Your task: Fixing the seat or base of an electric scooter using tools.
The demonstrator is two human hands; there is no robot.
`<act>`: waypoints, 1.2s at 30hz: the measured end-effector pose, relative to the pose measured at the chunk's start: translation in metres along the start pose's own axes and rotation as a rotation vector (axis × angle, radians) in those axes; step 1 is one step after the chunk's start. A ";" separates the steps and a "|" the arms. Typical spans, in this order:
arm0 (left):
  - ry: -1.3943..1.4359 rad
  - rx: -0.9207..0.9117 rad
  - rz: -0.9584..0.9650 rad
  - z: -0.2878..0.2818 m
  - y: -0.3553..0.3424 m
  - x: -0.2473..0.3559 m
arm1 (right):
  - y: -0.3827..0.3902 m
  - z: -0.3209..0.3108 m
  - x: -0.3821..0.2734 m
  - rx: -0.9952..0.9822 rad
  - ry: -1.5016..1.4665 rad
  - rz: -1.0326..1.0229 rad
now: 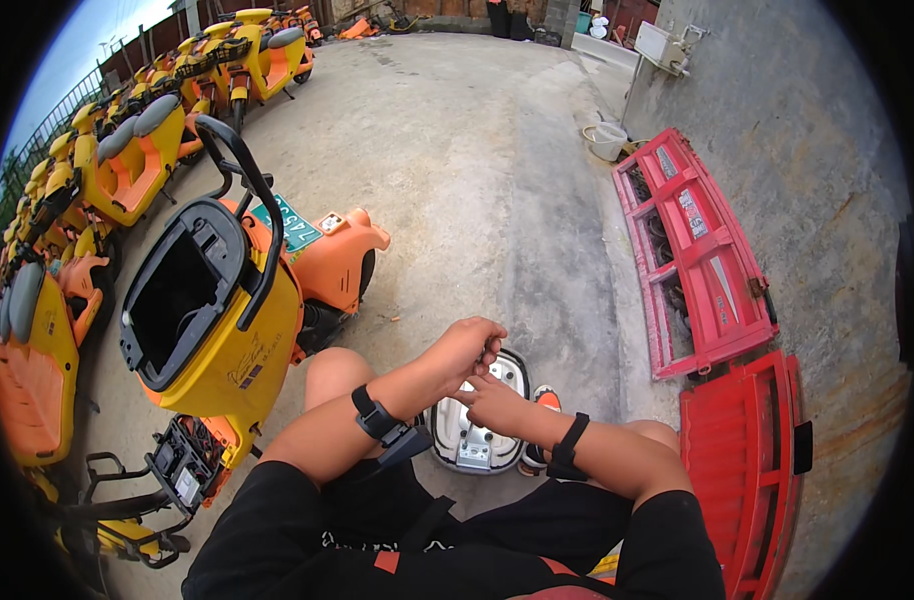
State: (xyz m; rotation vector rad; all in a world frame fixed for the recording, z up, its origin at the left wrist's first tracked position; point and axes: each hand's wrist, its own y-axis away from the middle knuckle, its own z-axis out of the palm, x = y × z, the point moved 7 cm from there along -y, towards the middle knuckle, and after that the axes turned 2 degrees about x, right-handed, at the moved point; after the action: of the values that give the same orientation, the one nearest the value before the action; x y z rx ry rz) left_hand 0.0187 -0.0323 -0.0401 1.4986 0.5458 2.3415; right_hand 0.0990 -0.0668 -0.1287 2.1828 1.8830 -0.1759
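Both my hands meet over an upturned scooter seat (pixel 447 430) on the ground between my feet. The seat shows a pale underside, a black rim and a metal bracket (pixel 474 452) at its near end. My left hand (pixel 465 350) is curled closed above the seat's far part; anything within its fingers is too small to make out. Just below it, my right hand (pixel 494 404) reaches leftward with its fingertips drawn together near the left hand. What those fingertips hold, if anything, is hidden. Dark straps with small devices circle both wrists.
Close on my left stands a yellow and orange scooter (pixel 242 340) with its seat compartment uncovered. Rows of similar scooters (pixel 137 165) fill the far left. Red metal panels (pixel 702 250) lean along the concrete wall at right, near a white bucket (pixel 605 140) and a sink (pixel 662 45).
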 end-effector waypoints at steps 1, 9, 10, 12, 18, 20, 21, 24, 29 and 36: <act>0.003 0.002 -0.001 0.000 0.000 0.000 | 0.001 0.000 0.003 0.011 -0.059 0.084; 0.008 -0.012 -0.004 0.000 -0.002 -0.002 | -0.003 0.006 0.011 -0.158 -0.365 0.282; 0.011 -0.013 -0.010 0.000 -0.002 -0.002 | -0.001 0.005 0.011 -0.177 -0.377 0.309; 0.010 -0.005 -0.013 -0.001 -0.003 -0.002 | 0.002 0.004 0.011 -0.226 -0.386 0.344; 0.005 0.002 -0.001 -0.001 -0.001 0.000 | -0.004 -0.015 -0.008 -0.163 -0.077 0.003; 0.006 0.004 0.000 0.000 -0.001 0.001 | 0.001 -0.016 -0.013 -0.114 0.019 -0.041; 0.006 0.004 0.003 0.000 0.000 0.001 | 0.004 -0.018 -0.017 -0.048 0.083 -0.086; 0.006 -0.003 0.013 0.000 0.000 0.001 | 0.005 -0.011 -0.012 0.048 0.172 0.020; 0.015 -0.004 0.005 -0.001 -0.001 -0.001 | -0.004 0.022 0.009 -0.144 -0.268 0.206; 0.005 0.002 -0.003 -0.001 -0.002 -0.001 | 0.004 0.009 0.002 -0.187 -0.401 0.309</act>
State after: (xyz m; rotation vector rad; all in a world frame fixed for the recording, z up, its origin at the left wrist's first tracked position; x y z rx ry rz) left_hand 0.0188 -0.0312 -0.0424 1.4922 0.5516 2.3438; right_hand 0.1041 -0.0677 -0.1371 2.0878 1.2819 -0.3342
